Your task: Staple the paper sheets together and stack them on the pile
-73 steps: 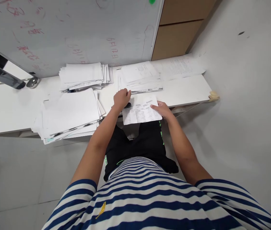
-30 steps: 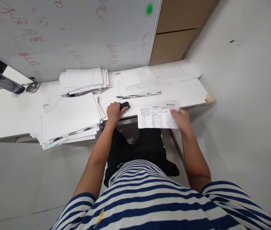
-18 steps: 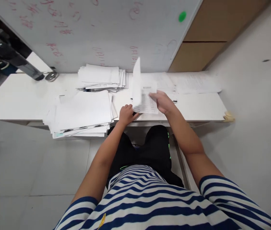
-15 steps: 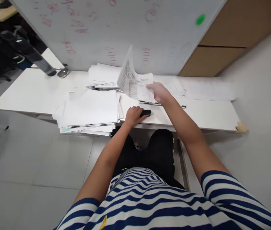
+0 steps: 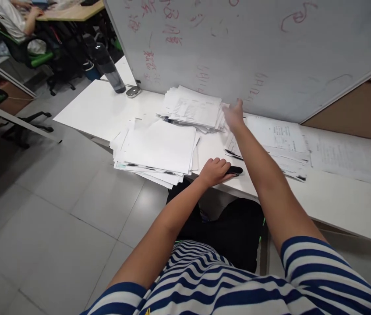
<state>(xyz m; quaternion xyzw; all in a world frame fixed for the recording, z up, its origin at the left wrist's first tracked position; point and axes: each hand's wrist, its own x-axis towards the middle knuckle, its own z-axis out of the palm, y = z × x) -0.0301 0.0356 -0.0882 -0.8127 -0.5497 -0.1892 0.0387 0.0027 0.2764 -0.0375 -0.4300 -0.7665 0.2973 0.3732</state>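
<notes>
My left hand (image 5: 216, 172) is closed around a black stapler (image 5: 235, 170) at the front edge of the white desk, and the stapler's end sticks out to the right. Further back, my right hand (image 5: 234, 115) is at the right edge of a stack of printed sheets (image 5: 198, 107) with its fingers apart; they are slightly blurred. It seems to hold no sheet. In front of that stack lies a larger, uneven pile of blank-side-up paper (image 5: 159, 146). More printed papers (image 5: 275, 135) are spread beneath and right of my right forearm.
A whiteboard (image 5: 185, 39) with red writing rises behind the desk (image 5: 86, 109). Toward the left stand a dark water bottle (image 5: 111, 70) and a silver computer mouse (image 5: 133, 92). Another person (image 5: 11, 22) sits at a far table. A long printed sheet (image 5: 349, 153) lies on the right.
My right hand has let go of the lifted printed sheets, which now lie on the back stack. The view has turned to the left. My left hand still holds the stapler.
</notes>
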